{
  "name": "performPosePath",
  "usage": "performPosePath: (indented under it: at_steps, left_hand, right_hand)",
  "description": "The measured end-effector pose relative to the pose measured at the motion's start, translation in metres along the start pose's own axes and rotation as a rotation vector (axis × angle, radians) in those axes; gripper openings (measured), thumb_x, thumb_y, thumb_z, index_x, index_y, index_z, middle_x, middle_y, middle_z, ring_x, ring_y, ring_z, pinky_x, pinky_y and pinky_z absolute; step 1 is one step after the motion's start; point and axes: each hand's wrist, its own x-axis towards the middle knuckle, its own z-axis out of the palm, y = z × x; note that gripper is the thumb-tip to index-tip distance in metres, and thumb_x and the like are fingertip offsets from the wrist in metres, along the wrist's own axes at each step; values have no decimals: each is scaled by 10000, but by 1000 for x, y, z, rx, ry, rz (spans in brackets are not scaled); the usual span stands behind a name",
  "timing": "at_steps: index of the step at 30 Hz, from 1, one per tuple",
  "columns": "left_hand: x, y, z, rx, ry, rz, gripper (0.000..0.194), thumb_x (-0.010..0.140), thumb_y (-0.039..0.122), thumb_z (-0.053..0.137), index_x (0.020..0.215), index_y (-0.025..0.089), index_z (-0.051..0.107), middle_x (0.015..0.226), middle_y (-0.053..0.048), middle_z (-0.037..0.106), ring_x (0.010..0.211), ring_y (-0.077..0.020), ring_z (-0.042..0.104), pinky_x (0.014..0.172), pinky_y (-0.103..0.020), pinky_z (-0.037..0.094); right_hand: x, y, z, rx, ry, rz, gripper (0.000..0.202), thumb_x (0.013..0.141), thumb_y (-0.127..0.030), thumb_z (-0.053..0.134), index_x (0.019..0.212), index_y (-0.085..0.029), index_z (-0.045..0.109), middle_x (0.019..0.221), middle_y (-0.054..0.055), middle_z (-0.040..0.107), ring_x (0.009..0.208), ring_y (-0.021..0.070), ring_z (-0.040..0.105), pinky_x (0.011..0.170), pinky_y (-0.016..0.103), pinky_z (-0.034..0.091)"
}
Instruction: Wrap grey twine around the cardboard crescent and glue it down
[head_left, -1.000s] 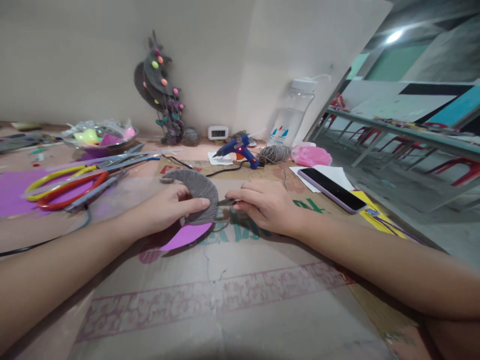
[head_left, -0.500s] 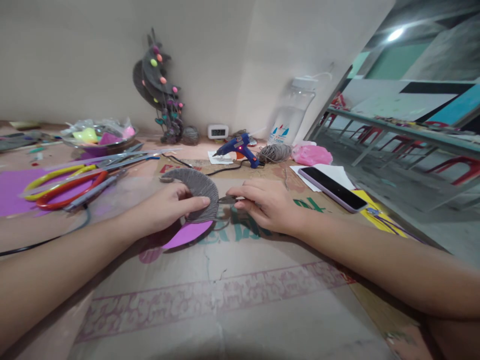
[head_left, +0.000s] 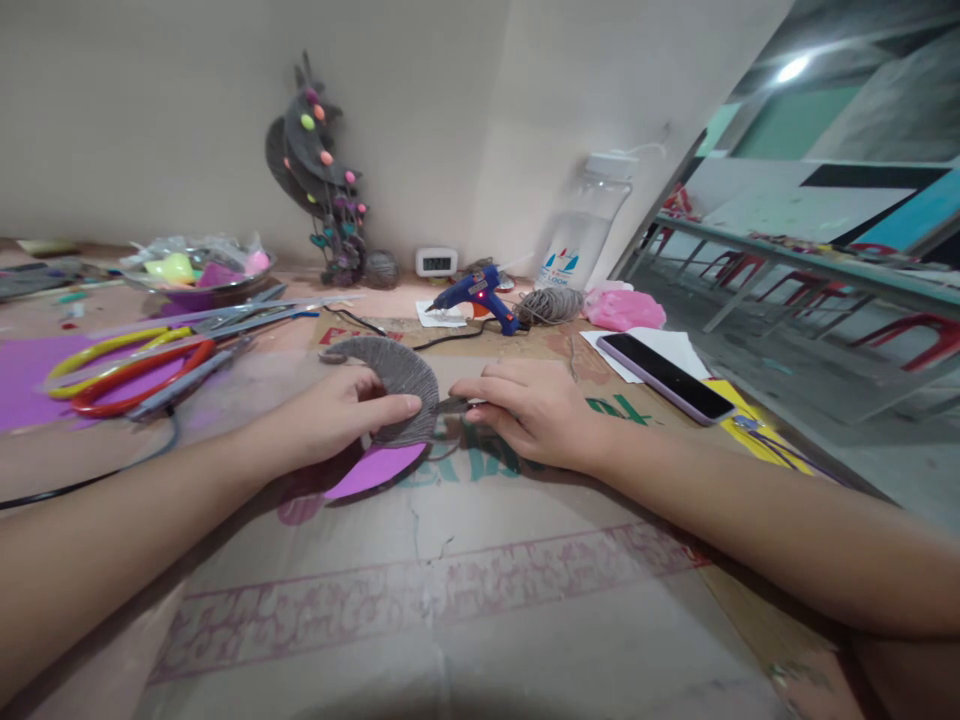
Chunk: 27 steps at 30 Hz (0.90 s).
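Head view: holding grey crescent (head_left: 411, 385) with left hand (head_left: 346, 415), clamped between thumb and fingers; pinching dark item (head_left: 453, 406), too blurred to name, with right hand (head_left: 529, 408), nearly closed, just beside crescent. Nearer than left fingers, purple piece (head_left: 379, 470); beyond right fingers, glue gun (head_left: 484, 294) and yarn (head_left: 551, 307).

The light is dim, 1 ceiling lamp (head_left: 793, 68) glares at upper right, and fine detail looks soft.
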Motion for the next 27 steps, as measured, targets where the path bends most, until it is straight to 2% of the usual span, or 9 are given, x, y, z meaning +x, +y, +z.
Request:
performPosePath:
  at_steps: [13, 19, 27]
  left_hand:
    - [1, 1, 0, -29, 11, -14, 288, 767, 433, 533, 664, 180, 623, 650, 10, 610, 601, -133, 538, 534, -212, 411]
    - [0, 2, 1, -48, 5, -14, 280, 782, 424, 516, 738, 183, 650, 714, -1, 648, 634, -143, 565, 571, -222, 440]
    - [0, 2, 1, -2, 73, -5, 298, 758, 433, 534, 664, 174, 649, 630, 10, 635, 573, -137, 563, 500, -210, 416]
  right_hand:
    - [0, 0, 1, 18, -18, 20, 248, 912, -255, 424, 1008, -139, 621, 743, 37, 625, 658, 124, 525, 599, 242, 353]
    - [-1, 1, 1, 83, 31, 130, 264, 907, -297, 430, 1048, -149, 598, 830, 53, 649, 722, 140, 547, 671, 254, 394]
    - [-2, 2, 3, 54, -9, 82, 285, 908, -318, 424, 1071, -148, 584, 836, 59, 639, 714, 142, 544, 649, 251, 378]
